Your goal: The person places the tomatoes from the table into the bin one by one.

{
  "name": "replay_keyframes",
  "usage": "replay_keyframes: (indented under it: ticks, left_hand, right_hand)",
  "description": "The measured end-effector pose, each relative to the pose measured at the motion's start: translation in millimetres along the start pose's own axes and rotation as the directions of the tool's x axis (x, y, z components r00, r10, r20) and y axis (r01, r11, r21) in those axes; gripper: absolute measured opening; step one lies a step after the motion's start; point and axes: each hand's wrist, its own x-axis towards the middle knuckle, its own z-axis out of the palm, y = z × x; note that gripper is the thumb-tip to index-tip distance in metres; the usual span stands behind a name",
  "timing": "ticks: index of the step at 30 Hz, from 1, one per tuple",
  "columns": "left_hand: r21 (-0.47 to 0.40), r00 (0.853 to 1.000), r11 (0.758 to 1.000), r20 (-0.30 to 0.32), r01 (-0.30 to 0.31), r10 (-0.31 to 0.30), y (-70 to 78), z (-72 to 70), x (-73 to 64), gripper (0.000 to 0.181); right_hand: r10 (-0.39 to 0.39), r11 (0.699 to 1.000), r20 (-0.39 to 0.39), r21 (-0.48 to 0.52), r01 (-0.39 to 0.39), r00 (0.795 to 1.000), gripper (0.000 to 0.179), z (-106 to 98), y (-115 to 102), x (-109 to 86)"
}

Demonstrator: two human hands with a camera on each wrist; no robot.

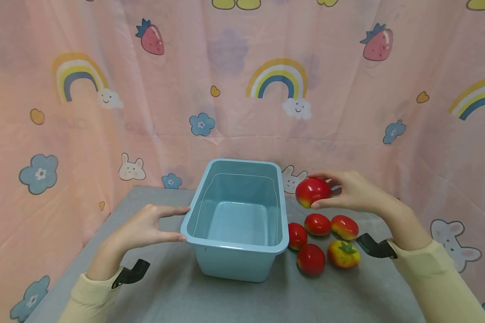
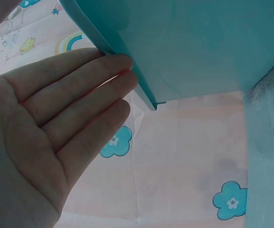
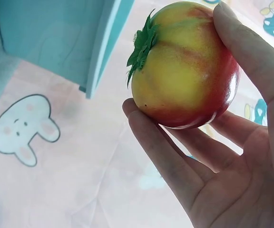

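Note:
A red and yellow tomato with a green leafy top is pinched between the thumb and fingers of my right hand. In the head view this tomato is raised just right of the blue plastic bin. The bin stands upright, and its floor shows bare. My left hand is at the bin's left rim, thumb and fingers apart. From the left wrist, the straight fingers lie against the outer side of the rim.
Several more tomatoes lie right of the bin on the grey tabletop, among them a yellow-red tomato with its green top upward and a red tomato near the front. A pink patterned curtain hangs behind the table.

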Motion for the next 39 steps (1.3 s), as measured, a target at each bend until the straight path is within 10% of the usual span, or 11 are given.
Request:
replay_keyframes:
  ticks: [39]
  left_hand:
    - [-0.023, 1.000, 1.000, 0.010, 0.009, -0.009, -3.9, 0.6, 0.0, 0.071]
  right_hand:
    - [-0.169, 0.984, 0.163, 0.079, 0.158, 0.972, 0.066, 17, -67, 104.5]
